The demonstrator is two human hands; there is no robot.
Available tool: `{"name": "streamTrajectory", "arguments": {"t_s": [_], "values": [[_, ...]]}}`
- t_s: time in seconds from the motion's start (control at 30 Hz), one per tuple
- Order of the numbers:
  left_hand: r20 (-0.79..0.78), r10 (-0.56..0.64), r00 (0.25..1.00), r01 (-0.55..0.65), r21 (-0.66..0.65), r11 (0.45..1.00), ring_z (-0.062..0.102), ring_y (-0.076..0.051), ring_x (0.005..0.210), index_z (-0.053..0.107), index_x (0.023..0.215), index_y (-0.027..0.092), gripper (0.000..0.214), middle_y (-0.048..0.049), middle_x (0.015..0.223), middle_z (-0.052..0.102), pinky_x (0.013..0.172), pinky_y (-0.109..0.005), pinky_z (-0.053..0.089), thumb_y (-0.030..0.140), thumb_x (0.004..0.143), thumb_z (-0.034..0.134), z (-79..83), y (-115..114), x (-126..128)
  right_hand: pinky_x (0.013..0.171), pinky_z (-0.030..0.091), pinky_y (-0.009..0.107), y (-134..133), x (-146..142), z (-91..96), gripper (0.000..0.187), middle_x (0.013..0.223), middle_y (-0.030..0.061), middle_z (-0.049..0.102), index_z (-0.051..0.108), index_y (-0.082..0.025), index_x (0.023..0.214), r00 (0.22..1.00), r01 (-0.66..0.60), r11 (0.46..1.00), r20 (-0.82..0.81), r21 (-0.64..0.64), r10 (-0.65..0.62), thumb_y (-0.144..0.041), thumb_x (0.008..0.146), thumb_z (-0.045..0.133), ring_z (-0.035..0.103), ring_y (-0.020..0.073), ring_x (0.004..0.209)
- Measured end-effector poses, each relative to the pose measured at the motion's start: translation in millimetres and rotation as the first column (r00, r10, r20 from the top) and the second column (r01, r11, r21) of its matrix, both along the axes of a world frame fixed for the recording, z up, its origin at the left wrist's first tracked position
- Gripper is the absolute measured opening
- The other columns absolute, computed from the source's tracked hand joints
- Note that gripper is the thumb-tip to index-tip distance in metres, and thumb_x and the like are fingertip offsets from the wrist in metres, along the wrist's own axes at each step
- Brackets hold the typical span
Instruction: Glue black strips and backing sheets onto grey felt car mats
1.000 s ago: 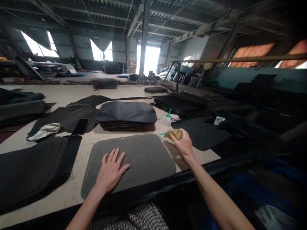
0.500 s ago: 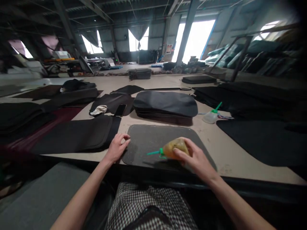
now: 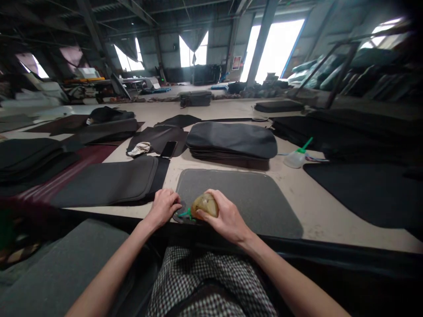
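- While the counter (image 3: 322,222) is stretching back across the room, it is carrying everything named below.
- The grey panel (image 3: 254,198) is lying flat at the counter's near edge, in front of the person.
- A black sheet (image 3: 363,191) is spreading over the counter to the right, apart from the panel.
- Dark sheets (image 3: 115,178) are lying layered to the left of the panel.
- A stack of dark pieces (image 3: 231,141) is sitting just behind the panel, its top piece bulging slightly.
- The right hand (image 3: 229,218) is grasping the amber squeeze bottle, its fingers wrapping around the body.
- The left hand (image 3: 164,206) is resting by the panel's left edge, fingers curling — whether they are pinching that edge, I cannot tell.
- The amber squeeze bottle (image 3: 205,205) is tilting over the panel's near left part.
- A clear bottle (image 3: 295,159) with a green spout is standing behind the panel, to the right of the stack.
- A pale cloth (image 3: 139,149) is lying crumpled beyond the dark sheets.
- A phone (image 3: 168,149) is lying beside the cloth.
- The green nozzle (image 3: 185,213) is pointing toward the left hand — its contact with the panel is staying unclear.
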State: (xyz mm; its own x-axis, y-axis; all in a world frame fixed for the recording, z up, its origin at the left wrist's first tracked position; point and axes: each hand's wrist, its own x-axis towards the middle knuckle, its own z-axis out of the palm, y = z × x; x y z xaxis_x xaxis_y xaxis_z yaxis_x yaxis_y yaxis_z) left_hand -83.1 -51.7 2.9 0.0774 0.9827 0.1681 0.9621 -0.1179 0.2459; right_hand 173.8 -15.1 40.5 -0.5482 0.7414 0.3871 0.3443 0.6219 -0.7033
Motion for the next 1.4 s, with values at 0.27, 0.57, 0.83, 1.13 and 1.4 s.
{"name": "streamTrajectory", "arguments": {"t_s": [0.27, 0.57, 0.83, 1.13, 1.4], "values": [[-0.025, -0.020, 0.999, 0.020, -0.007, 1.000, 0.058, -0.025, 0.103, 0.065, 0.094, 0.024, 0.010, -0.0047, 0.099, 0.066, 0.095, -0.041, 0.039, 0.030, 0.088, 0.070, -1.5, 5.7, -0.4, 0.084, 0.053, 0.040, 12.2, 79.2, 14.0, 0.040, 0.108, 0.0072, 0.068, 0.060, -0.024, 0.118, 0.992, 0.108, 0.994, 0.073, -0.025, -0.106, -0.047, 0.086, 0.066, 0.065, 0.0259, 0.094], [-0.053, -0.042, 0.998, 0.040, -0.039, 0.998, 0.059, -0.028, 0.096, 0.067, 0.090, 0.026, 0.016, -0.0038, 0.097, 0.068, 0.085, -0.038, 0.040, 0.042, 0.086, 0.065, -9.9, 17.8, -13.9, 0.086, 0.053, 0.040, 14.2, 198.6, 22.0, 0.052, 0.110, 0.0078, 0.070, 0.063, -0.022, 0.122, 0.943, 0.312, 0.941, 0.164, -0.130, -0.290, -0.052, 0.081, 0.072, 0.067, 0.0294, 0.098], [0.020, -0.100, 0.995, 0.101, -0.062, 0.993, 0.060, -0.029, 0.096, 0.069, 0.093, 0.026, 0.029, -0.0073, 0.099, 0.072, 0.089, -0.040, 0.046, 0.051, 0.087, 0.057, -25.1, 23.4, -27.4, 0.082, 0.056, 0.036, 10.1, 287.6, 5.1, 0.054, 0.107, 0.0052, 0.070, 0.063, -0.021, 0.121, 0.883, 0.466, 0.837, 0.090, -0.288, -0.460, -0.055, 0.081, 0.074, 0.068, 0.0274, 0.095], [0.050, -0.091, 0.995, 0.092, -0.006, 0.996, 0.064, -0.031, 0.102, 0.071, 0.102, 0.030, 0.037, -0.0072, 0.107, 0.072, 0.088, -0.047, 0.053, 0.051, 0.095, 0.042, -32.1, 25.4, -38.0, 0.054, 0.050, 0.027, 1.3, 340.3, -4.6, 0.054, 0.098, 0.0042, 0.071, 0.064, -0.022, 0.121, 0.782, 0.597, 0.719, 0.057, -0.355, -0.621, -0.056, 0.080, 0.074, 0.063, 0.0187, 0.069], [0.091, -0.317, 0.944, 0.302, 0.145, 0.942, 0.058, -0.025, 0.130, 0.053, 0.141, 0.029, 0.047, -0.0053, 0.143, 0.060, 0.110, -0.042, 0.048, 0.051, 0.100, 0.044, -6.5, 49.6, 69.5, 0.047, 0.048, 0.026, 16.4, 337.6, -16.9, 0.053, 0.096, 0.0043, 0.067, 0.061, -0.023, 0.116, 0.652, 0.659, 0.653, -0.150, -0.373, -0.743, -0.058, 0.078, 0.075, 0.060, 0.0179, 0.065]]}}
